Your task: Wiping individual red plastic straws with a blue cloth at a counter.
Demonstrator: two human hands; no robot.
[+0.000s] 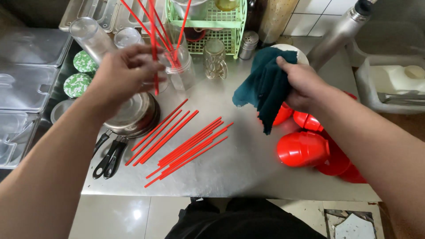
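Left hand (121, 73) pinching one red stick (154, 53) over jar (180, 71). Right hand (303, 86) clutching dark cloth (265, 84) above red bowls (303, 148). More sticks (186, 144) loose on bench (239, 163).

Steel table (248, 155), loose red chopsticks (181, 141), red bowls (303, 148), pans (133, 117)

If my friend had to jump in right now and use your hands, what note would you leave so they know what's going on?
Left hand: holds one red stick upright, right beside the clear jar that already has several red sticks standing in it.
Right hand: grips a dark teal cloth above the red bowls.
Things: many loose red sticks lie flat on the steel counter, next to stacked pans.
Done: some sticks are in the jar.
Left: the sticks on the counter are not in the jar yet.
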